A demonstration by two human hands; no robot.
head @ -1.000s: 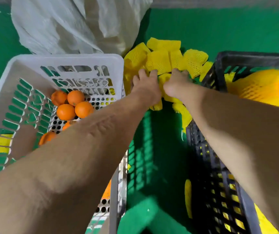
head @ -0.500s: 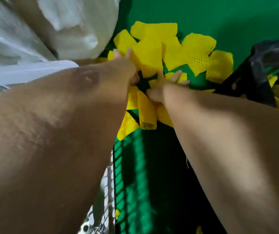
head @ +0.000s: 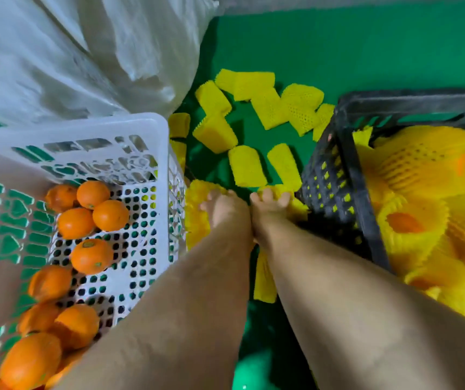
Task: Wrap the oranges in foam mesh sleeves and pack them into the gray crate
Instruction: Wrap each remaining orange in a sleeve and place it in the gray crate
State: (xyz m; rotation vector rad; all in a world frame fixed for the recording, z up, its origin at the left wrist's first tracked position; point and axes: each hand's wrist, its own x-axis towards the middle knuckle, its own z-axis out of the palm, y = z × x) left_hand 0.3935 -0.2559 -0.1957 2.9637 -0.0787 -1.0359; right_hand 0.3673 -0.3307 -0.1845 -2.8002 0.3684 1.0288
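Green floor [head: 366, 57] covers the whole work area; no table is present. A large white sack [head: 79, 52] lies far left. A white crate [head: 141, 128] at near left holds bare oranges [head: 92, 256]. The gray crate [head: 346, 178] at right holds oranges already wrapped in yellow mesh [head: 417, 229].

Against half a second ago, the view has pulled back: both crates are in sight again, and the hands sit nearer, at the near edge of the pile.

Foam mesh sleeves [head: 246, 166] lie flat and scattered between the crates, long axes pointing various ways. The left hand [head: 224, 208] presses on a sleeve [head: 197, 209] beside the white crate, fingers curled. The right hand [head: 267, 204] curls over another sleeve; actual grasp cannot be confirmed.
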